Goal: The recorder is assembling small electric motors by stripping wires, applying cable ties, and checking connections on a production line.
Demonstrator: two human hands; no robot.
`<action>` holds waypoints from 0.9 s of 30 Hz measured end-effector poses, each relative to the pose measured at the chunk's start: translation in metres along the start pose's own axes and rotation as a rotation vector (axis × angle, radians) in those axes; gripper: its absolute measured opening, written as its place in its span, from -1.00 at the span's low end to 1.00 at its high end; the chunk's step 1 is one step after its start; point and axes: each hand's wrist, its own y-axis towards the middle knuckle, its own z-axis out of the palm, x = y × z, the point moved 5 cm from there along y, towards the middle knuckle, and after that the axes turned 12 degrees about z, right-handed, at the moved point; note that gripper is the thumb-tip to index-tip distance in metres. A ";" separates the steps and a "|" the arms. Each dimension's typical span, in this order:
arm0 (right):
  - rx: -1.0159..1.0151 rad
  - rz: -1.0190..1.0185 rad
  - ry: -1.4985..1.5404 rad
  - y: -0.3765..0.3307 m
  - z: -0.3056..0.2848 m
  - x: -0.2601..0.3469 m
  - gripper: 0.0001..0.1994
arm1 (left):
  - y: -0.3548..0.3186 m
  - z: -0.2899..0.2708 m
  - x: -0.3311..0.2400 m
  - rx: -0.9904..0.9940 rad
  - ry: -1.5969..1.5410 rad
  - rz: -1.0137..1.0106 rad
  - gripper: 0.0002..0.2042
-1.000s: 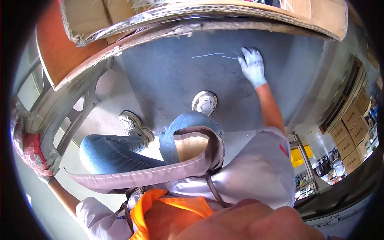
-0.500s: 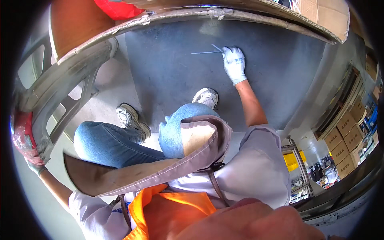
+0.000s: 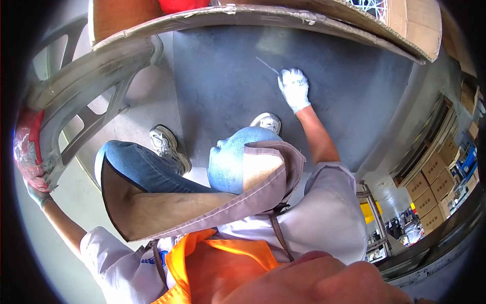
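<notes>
My right hand (image 3: 293, 88), in a white glove, is closed above the dark grey floor surface. Out of its fingertips sticks a thin pale strip (image 3: 267, 65), pointing up and to the left; its exact kind is too small to tell. Far to the left, my gloved left hand (image 3: 38, 191) is closed on the end of a grey handle frame (image 3: 109, 66). Red material (image 3: 31, 129) and clear film are wrapped round that end. Part of the left fingers is hidden at the picture's dark rim.
Ahead, a cardboard edge (image 3: 212, 19) runs across, with a red object (image 3: 183, 5) behind it. An open cardboard box (image 3: 412, 25) at the far right holds thin white strands. Stacked cartons (image 3: 428, 190) stand to the right. My shoes (image 3: 164, 141) are on the floor.
My right hand has moved slightly nearer to me; two pale strips showed from it before, one shows now. My left hand stays at the handle end. The view has shifted a little.
</notes>
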 end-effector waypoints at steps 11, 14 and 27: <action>-0.706 0.187 1.145 0.032 -0.356 0.046 -0.83 | -0.029 0.089 0.025 0.024 -0.595 -0.215 -0.46; -0.795 0.037 0.380 0.098 -0.411 0.057 -0.77 | -0.027 0.090 0.010 -0.005 -0.590 -0.148 -0.45; -0.038 -0.345 0.812 0.221 -0.293 0.406 -0.33 | -0.081 0.216 -0.094 0.264 -1.053 -0.267 -0.35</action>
